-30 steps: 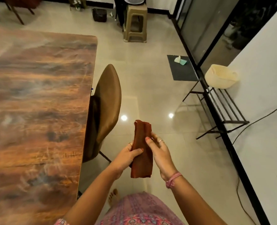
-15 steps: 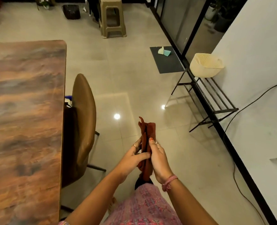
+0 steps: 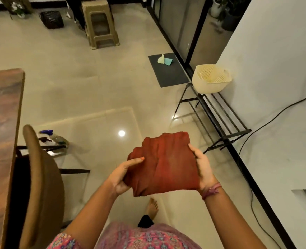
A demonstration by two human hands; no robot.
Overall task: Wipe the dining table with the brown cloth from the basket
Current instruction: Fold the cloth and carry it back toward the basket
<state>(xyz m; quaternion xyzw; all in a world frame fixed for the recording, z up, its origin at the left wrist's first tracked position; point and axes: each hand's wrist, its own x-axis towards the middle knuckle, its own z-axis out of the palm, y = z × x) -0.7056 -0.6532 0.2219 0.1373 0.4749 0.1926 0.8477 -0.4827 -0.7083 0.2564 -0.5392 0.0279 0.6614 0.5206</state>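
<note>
The brown cloth (image 3: pixel 164 164) is spread out in mid-air over the tiled floor (image 3: pixel 87 90), held between both hands in front of the person at about 6 o'clock in the view. The left hand (image 3: pixel 120 174) grips its left edge, thumb lying on top and the other fingers curled beneath the fabric; the right hand (image 3: pixel 203 167) grips the right edge, thumb on the upper corner, the rest of the fingers hidden under the cloth. The cloth shows folds and a bunched upper-left corner. The wooden tabletop (image 3: pixel 1 126) runs along the frame's edge at 9 o'clock, well apart from the cloth, with a brown chair (image 3: pixel 39 178) pushed in beside it. Behind the chair back a spray bottle (image 3: pixel 54 138) with a blue trigger head is visible; what it rests on is unclear. At 2 o'clock the cream plastic basket (image 3: pixel 210 80) sits on the far end of a black metal rack (image 3: pixel 218 119) against the white wall. At 12 o'clock stands a beige plastic stool (image 3: pixel 100 24), with a dark floor mat (image 3: pixel 168 71) to its right carrying two small pale cloths (image 3: pixel 164 60)
</note>
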